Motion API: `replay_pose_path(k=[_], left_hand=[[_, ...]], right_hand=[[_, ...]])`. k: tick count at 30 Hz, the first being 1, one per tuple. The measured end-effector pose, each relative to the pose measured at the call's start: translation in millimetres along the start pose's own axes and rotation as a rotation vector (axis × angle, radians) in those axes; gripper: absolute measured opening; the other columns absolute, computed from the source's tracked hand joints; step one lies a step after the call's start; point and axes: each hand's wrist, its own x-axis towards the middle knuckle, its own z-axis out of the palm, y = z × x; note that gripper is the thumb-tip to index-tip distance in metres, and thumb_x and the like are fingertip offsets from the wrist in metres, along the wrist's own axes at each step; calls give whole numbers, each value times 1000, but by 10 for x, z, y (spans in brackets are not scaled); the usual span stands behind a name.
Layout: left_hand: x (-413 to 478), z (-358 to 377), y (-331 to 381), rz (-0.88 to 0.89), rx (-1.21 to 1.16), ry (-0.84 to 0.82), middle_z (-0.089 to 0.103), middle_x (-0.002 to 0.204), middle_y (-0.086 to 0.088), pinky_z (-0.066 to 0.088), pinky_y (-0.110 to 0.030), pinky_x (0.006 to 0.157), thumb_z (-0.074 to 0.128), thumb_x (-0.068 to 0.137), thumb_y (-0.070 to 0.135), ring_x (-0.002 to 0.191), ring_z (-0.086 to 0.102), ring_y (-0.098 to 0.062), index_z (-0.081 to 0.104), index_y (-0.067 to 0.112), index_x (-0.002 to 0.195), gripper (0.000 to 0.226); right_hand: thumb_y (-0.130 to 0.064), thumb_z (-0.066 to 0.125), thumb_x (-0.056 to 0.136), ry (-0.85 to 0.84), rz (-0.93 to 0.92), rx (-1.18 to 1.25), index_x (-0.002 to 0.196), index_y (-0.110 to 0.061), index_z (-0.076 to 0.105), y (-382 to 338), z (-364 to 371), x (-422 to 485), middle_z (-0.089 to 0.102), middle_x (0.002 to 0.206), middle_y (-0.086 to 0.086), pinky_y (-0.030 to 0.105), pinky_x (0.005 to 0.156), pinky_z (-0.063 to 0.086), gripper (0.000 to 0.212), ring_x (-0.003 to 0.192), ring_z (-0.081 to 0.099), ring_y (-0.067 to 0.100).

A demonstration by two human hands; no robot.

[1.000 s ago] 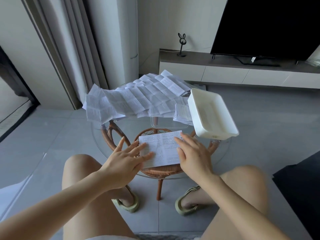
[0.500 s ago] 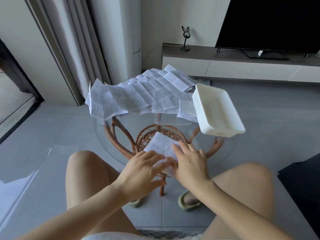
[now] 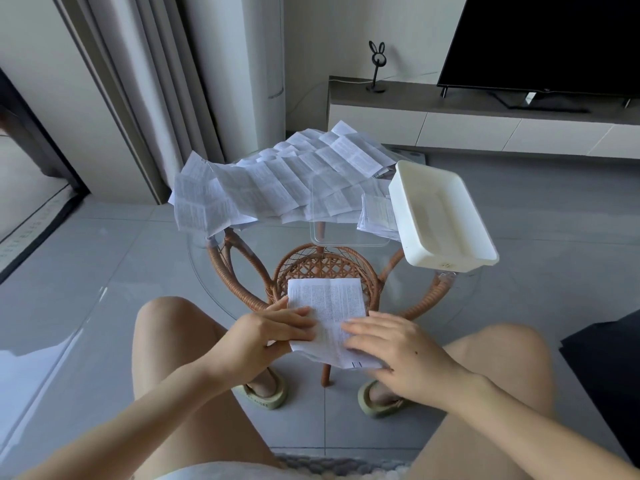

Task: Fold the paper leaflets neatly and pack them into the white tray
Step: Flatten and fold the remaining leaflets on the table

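Pinching the leaflet [image 3: 327, 306] at centre frame, my left hand [image 3: 270, 329] hides one edge; my right hand [image 3: 391, 341] lies flat, its straight fingers [image 3: 360, 325] covering the lower corner.

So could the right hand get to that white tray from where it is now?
Probably yes. The white tray sits to the right, ahead of the right hand, with only bare glass tabletop between. Its fingers rest flat on the leaflet.

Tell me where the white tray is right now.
In the head view, the white tray sits at the right edge of the glass table, just right of a small leaflet stack, beyond the right hand.
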Motion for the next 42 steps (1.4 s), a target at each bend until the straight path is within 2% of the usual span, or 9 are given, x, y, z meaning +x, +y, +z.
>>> replay_pose_path(k=[4, 11, 16, 21, 24, 28, 34, 39, 42], left_hand=[[1, -35, 8, 91, 234, 145, 73, 99, 9, 36, -21, 106, 44, 97, 50, 99, 65, -4, 78, 18, 93, 47], [13, 17, 22, -59, 26, 334, 59, 72, 25, 49, -25, 93, 65, 84, 44, 71, 57, 7, 70, 16, 71, 31], [5, 96, 0, -251, 257, 479, 45, 78, 24, 33, -26, 72, 43, 89, 66, 79, 43, -3, 72, 29, 69, 51], [50, 138, 4, -385, 404, 504, 46, 72, 16, 26, -30, 70, 30, 93, 65, 72, 47, -11, 71, 25, 61, 66], [80, 179, 41, -416, 427, 530, 45, 71, 16, 26, -31, 70, 36, 93, 57, 70, 47, -12, 66, 22, 56, 59], [55, 236, 86, -460, 321, 542, 49, 78, 15, 28, -25, 70, 46, 89, 51, 77, 41, -6, 64, 24, 67, 38], [44, 225, 109, -429, 244, 550, 49, 80, 18, 25, -17, 77, 41, 92, 58, 79, 41, -4, 66, 27, 72, 45], [59, 288, 65, -414, 292, 595, 52, 77, 15, 28, -28, 70, 53, 87, 47, 77, 41, -4, 67, 23, 67, 35], [70, 295, 57, -426, 292, 603, 52, 76, 16, 28, -30, 70, 53, 87, 47, 76, 41, -6, 66, 23, 66, 34]], right_hand=[[-24, 56, 86, 122, 37, 135, 90, -18, 75, 32, 20, 91, 73, 103, -8, 24, 85, 52, 21, 97, 66, 5], [-44, 51, 86, 180, 297, 222, 69, -19, 61, 105, -45, 193, 51, 51, -11, 18, 50, 33, 32, 50, 49, 10], [-37, 57, 91, 106, 507, 325, 97, -18, 68, 191, -14, 395, 70, 69, -7, 25, 55, 47, 22, 61, 61, 7], [-24, 61, 88, 208, 486, 152, 66, -12, 52, 173, 61, 523, 54, 52, -2, 24, 44, 35, 26, 48, 48, 17], [-17, 65, 79, 277, 471, 23, 61, -17, 38, 63, 25, 534, 25, 44, -7, 11, 42, 16, 33, 42, 24, 15], [-19, 61, 78, 307, 475, -9, 62, -16, 45, 32, 66, 512, 31, 47, -9, 16, 38, 15, 23, 42, 25, 11], [-20, 59, 82, 334, 476, 7, 67, -14, 56, 67, 89, 469, 47, 47, -6, 14, 39, 26, 16, 39, 34, 10], [-14, 69, 80, 315, 529, -4, 59, -18, 38, 107, 77, 480, 32, 43, -8, 7, 39, 12, 38, 34, 25, 6], [-17, 68, 76, 275, 557, -76, 55, -14, 38, 142, 74, 511, 35, 42, -1, 18, 39, 15, 38, 39, 29, 20]])
